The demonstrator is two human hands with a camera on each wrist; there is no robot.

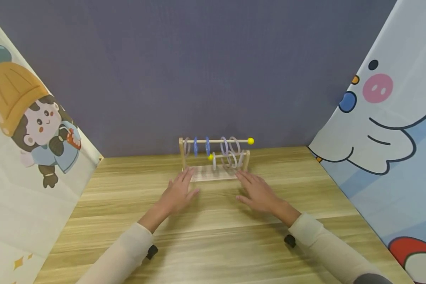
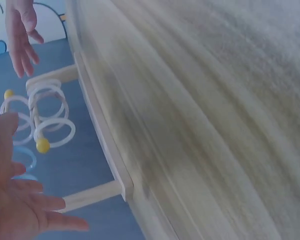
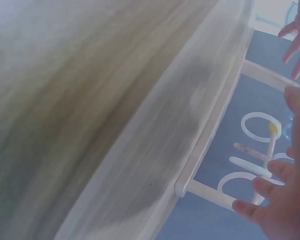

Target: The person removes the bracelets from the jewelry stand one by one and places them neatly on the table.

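A small wooden rack [image 1: 213,174] stands at the back of the table, with an upright at each end. Its long upper rod [image 1: 241,141] ends in a yellow ball and carries blue rings [image 1: 208,146] and pale lilac rings. Several whitish rings [image 2: 55,131] hang on the shorter lower rod, also tipped with a yellow ball [image 2: 42,145]. At the rack's left end is my left hand [image 1: 175,195], fingers extended. My right hand [image 1: 260,194] is at the right end, fingers likewise extended. Neither hand holds anything; whether the fingertips touch the base, I cannot tell.
A wood-grain table [image 1: 220,244] spreads out in front of the rack. Behind it rises a dark blue-grey panel [image 1: 213,71]. Printed cloths with cartoon figures hang on the left [image 1: 17,213] and right [image 1: 404,150].
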